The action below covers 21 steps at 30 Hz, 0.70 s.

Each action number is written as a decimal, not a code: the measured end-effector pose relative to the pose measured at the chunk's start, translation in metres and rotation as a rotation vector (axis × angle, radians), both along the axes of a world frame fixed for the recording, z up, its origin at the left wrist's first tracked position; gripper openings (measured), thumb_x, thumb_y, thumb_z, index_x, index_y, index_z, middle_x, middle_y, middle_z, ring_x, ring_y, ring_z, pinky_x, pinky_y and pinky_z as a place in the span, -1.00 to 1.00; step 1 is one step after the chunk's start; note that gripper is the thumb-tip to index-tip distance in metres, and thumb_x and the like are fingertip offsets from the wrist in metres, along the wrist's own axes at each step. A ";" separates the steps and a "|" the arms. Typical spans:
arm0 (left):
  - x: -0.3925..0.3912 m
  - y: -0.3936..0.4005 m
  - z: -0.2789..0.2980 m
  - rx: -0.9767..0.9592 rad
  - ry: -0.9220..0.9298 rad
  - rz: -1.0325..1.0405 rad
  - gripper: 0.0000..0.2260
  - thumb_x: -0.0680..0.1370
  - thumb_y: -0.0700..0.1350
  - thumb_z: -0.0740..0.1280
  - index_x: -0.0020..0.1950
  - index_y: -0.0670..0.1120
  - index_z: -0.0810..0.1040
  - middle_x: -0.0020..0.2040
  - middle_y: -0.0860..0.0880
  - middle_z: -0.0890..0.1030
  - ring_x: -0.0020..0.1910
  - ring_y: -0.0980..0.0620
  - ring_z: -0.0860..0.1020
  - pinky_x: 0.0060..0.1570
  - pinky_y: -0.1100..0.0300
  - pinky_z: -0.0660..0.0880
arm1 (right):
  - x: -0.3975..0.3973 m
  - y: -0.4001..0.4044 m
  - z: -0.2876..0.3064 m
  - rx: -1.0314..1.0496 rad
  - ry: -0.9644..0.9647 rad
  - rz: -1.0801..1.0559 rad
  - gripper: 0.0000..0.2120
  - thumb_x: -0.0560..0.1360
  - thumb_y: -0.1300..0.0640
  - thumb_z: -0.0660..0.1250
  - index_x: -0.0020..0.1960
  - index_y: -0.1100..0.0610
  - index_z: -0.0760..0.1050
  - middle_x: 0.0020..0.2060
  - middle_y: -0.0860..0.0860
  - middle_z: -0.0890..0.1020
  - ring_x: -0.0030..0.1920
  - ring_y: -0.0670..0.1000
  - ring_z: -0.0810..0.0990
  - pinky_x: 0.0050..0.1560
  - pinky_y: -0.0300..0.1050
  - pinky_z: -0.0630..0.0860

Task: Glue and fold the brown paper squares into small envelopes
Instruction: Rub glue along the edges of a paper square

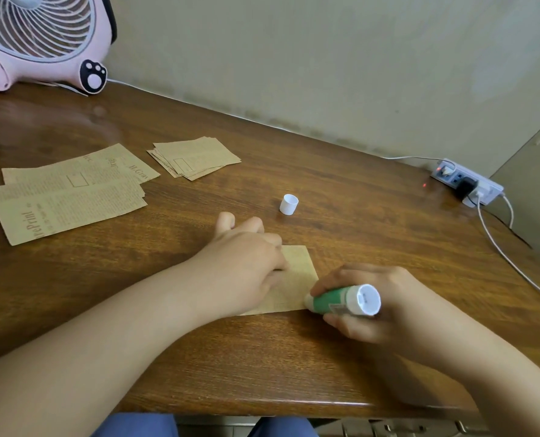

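left hand: flat, pressing paper square near table front edge
right hand: gripping glue stick, tip at paper's right edge
risk: glue may overrun onto table; paper may shift

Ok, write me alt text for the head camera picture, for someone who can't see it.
A right hand rubs a green glue stick along the edge of a brown paper square that the left hand presses onto a wooden table. Its white cap stands beyond, with paper stacks farther left.

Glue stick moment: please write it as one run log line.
step: gluing | right hand: grips glue stick, tip on paper edge | left hand: presses brown paper square | cap: off, on table
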State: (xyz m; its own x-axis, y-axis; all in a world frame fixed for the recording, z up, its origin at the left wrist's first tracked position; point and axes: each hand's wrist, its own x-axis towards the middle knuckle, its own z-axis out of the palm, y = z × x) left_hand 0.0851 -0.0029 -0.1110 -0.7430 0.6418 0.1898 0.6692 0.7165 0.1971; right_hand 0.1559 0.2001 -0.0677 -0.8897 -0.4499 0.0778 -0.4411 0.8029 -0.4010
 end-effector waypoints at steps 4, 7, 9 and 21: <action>-0.005 -0.012 0.000 0.033 -0.098 -0.001 -0.73 0.57 0.12 0.24 0.27 0.19 0.48 0.21 0.31 0.44 0.08 0.24 0.13 -0.04 0.13 0.00 | -0.014 -0.002 0.008 -0.045 0.096 -0.067 -0.76 0.35 0.05 0.41 0.02 -0.07 0.59 -0.13 -0.24 0.62 -0.08 -0.23 0.57 -0.09 -0.40 0.46; 0.000 -0.016 -0.003 0.059 -0.087 0.017 -0.71 0.56 0.17 0.23 0.27 0.22 0.49 0.20 0.35 0.41 -0.03 0.27 0.04 0.01 0.13 0.02 | -0.024 -0.011 0.001 -0.014 0.053 -0.025 -0.76 0.37 0.10 0.46 0.03 -0.07 0.59 -0.12 -0.21 0.63 -0.10 -0.20 0.57 -0.11 -0.33 0.48; 0.000 -0.016 -0.004 0.072 -0.092 0.033 -0.70 0.55 0.17 0.24 0.27 0.22 0.50 0.19 0.35 0.43 -0.08 0.26 0.01 0.03 0.11 0.03 | -0.027 -0.015 -0.004 -0.004 0.013 0.004 -0.77 0.39 0.12 0.46 0.02 -0.09 0.58 -0.13 -0.20 0.61 -0.11 -0.19 0.56 -0.12 -0.32 0.48; 0.005 -0.016 -0.003 0.049 -0.050 0.070 -0.71 0.56 0.19 0.20 0.24 0.19 0.53 0.17 0.30 0.44 0.15 0.17 0.12 0.04 0.12 -0.01 | -0.060 -0.022 -0.009 0.047 0.046 -0.042 -0.92 0.44 0.08 0.40 -0.08 -0.07 0.57 -0.18 -0.15 0.58 -0.14 -0.16 0.53 -0.18 -0.31 0.40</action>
